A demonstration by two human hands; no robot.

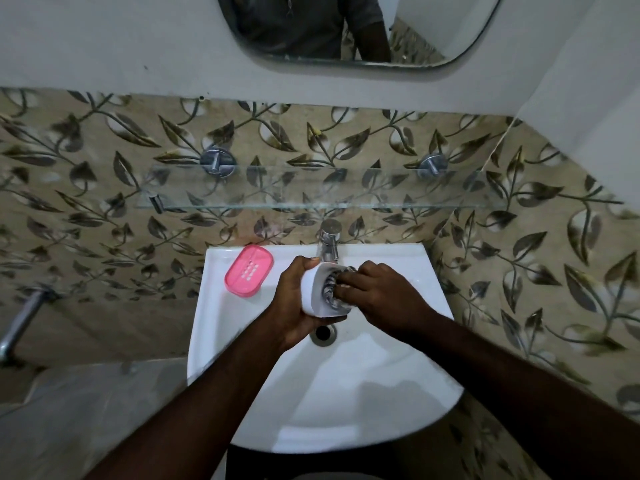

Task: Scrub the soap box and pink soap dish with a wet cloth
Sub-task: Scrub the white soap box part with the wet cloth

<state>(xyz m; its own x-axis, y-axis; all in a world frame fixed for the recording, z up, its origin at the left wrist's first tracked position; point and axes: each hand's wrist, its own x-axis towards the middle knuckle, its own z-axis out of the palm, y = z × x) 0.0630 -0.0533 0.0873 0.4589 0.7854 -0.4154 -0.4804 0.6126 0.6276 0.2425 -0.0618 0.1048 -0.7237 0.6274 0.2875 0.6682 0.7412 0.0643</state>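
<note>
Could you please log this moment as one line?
left hand holds soap box | right hand scrubs inside, cloth | pink dish waiting

- Soap box (313, 292): plain white outside and along the rim.
- Cloth (329, 289): grey-and-white stripes, seen inside the box's opening.
- Pink soap dish (248, 270): solid pink, paler at the slotted centre.
- Washbasin (242, 341): glossy white, no pattern.
- Drain (323, 334): silver ring, dark centre.
- Tap (329, 240): shiny chrome.
- Wall tiles (104, 209): beige ground, dark olive-brown leaf-and-vine print with pale cream leaf shapes.
- Upper wall (104, 39): flat off-white.
- Glass shelf (311, 188): clear with a faint green edge; tile print shows through.
- Shelf brackets (217, 161): chrome.
- Mirror (360, 29): dark thin edge; reflects a grey garment.
</note>
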